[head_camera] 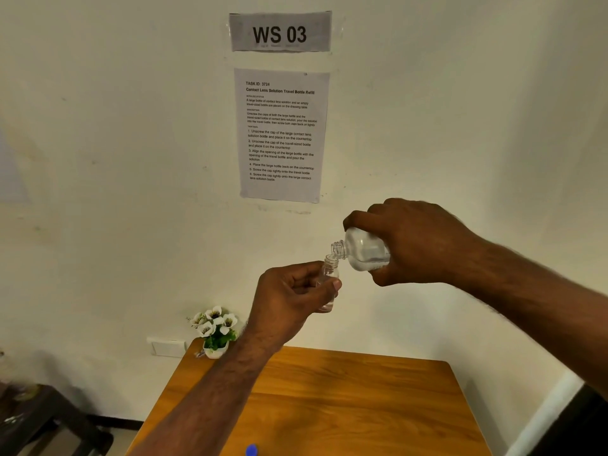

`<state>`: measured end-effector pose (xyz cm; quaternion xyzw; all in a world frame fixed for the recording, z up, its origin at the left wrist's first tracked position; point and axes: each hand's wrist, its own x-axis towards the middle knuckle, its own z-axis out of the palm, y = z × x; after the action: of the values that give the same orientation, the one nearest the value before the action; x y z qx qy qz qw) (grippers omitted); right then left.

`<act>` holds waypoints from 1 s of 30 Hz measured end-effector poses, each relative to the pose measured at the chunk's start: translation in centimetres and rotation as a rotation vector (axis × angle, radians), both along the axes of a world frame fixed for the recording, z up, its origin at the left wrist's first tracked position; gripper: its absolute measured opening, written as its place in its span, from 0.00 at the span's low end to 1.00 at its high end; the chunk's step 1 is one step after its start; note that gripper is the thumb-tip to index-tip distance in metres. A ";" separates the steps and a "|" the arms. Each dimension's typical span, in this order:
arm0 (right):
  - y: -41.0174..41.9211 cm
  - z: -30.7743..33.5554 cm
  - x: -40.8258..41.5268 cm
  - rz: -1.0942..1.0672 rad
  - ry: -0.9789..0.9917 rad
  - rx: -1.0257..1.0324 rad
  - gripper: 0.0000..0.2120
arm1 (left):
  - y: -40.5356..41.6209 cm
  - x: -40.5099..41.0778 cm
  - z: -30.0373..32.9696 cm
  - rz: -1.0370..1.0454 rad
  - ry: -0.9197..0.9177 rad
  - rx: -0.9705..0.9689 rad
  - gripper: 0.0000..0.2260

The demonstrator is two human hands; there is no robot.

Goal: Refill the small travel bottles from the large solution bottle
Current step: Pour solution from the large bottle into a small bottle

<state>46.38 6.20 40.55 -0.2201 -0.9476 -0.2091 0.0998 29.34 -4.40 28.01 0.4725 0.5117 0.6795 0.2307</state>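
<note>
My right hand (418, 241) grips the large clear solution bottle (363, 250), tipped on its side with its uncapped neck pointing left and down. A little clear liquid lies along the lower side of that bottle. My left hand (289, 291) holds the small clear travel bottle (329, 281) upright, fingers wrapped around its body. The large bottle's mouth rests right at the travel bottle's open mouth. Both are held in the air above the far part of the wooden table (345, 406).
A small white pot of white flowers (215, 327) stands at the table's far left corner. A blue cap (251, 450) lies at the near edge of the table. Printed sheets (281, 133) hang on the wall behind. A dark stool (42, 419) sits at the lower left.
</note>
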 end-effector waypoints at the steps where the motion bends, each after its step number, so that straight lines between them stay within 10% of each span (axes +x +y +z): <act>1: 0.0 0.0 0.0 0.001 0.001 0.001 0.35 | 0.0 0.0 0.0 -0.003 -0.004 -0.001 0.13; 30: -0.5 0.0 -0.7 -0.005 -0.011 0.016 0.34 | -0.5 -0.4 -0.1 -0.002 -0.027 0.004 0.13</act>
<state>45.69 5.73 40.56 -0.2204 -0.9459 -0.2180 0.0956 28.96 -4.88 27.88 0.4643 0.5069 0.6865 0.2372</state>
